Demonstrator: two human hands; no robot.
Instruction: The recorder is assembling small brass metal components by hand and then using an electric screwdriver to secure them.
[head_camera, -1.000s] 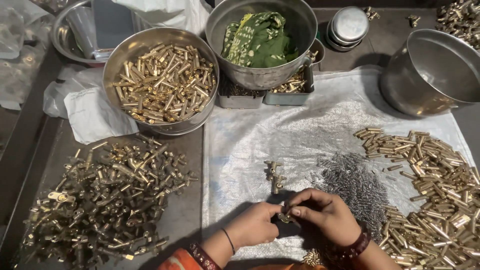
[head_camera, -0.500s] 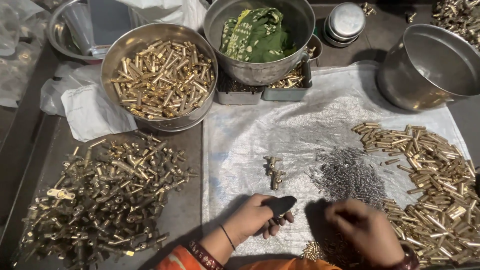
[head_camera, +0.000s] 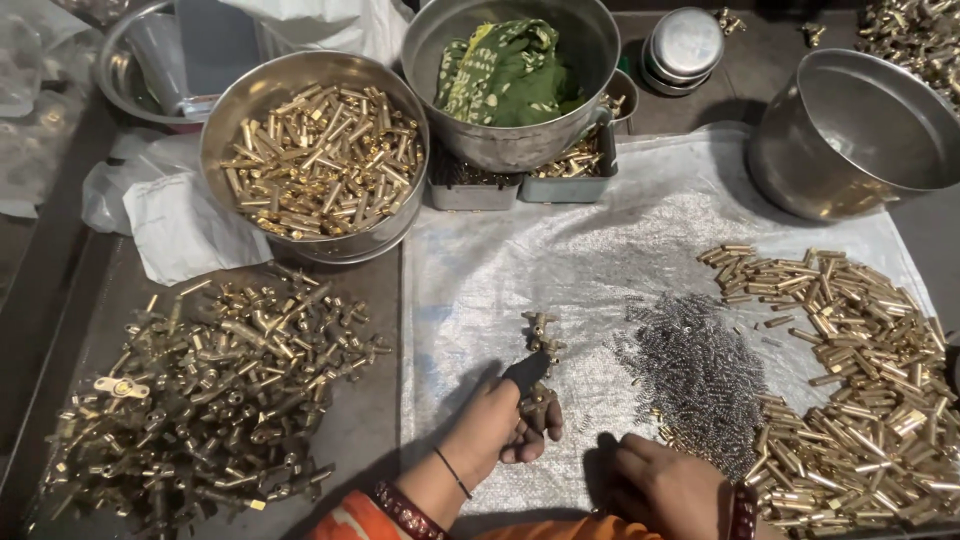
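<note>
Left hand (head_camera: 497, 425), fingers closed around a brass fitting (head_camera: 537, 404) and a dark tool (head_camera: 527, 369), at the near edge of the white sheet (head_camera: 560, 250). Right hand (head_camera: 668, 487), fingers curled down on the sheet; whether they hold anything cannot be told. Beside it, a heap of springs (head_camera: 700, 375); at the right edge, brass tubes (head_camera: 860, 370). Off the left edge, assembled fittings (head_camera: 210, 390). Along the far edge: bowl of tubes (head_camera: 318, 160), pot with green cloth (head_camera: 512, 75), empty pot (head_camera: 860, 130).

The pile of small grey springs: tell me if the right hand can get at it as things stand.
Probably yes. The right hand rests on the white sheet right beside the spring pile, with nothing between them.
</note>
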